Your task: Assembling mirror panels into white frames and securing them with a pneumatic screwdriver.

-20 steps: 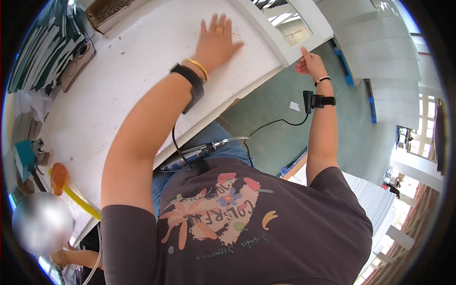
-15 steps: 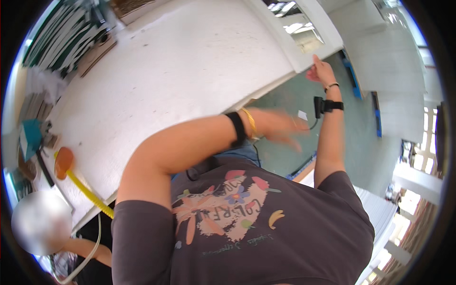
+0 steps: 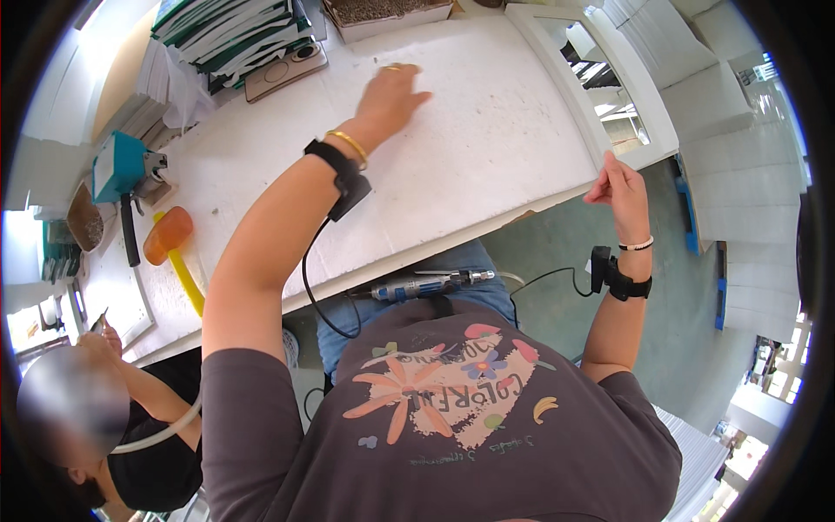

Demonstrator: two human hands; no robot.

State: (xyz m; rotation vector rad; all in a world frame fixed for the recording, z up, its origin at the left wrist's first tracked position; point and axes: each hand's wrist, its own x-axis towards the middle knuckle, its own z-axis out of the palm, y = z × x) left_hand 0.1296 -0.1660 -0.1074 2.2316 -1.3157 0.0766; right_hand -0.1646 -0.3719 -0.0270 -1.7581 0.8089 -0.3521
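Left of two hands (image 3: 389,103) moved above one tabletop (image 3: 487,130).

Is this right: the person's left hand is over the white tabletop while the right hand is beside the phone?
No: the right hand is beside the white frame, as the head view shows, not the phone. The left hand is over the white tabletop, as stated.

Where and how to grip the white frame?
Likely by the near border of the white frame, from the person's side: that end sits at the near edge of the table, close to the right hand, while the shiny panel inside gives little to grip.
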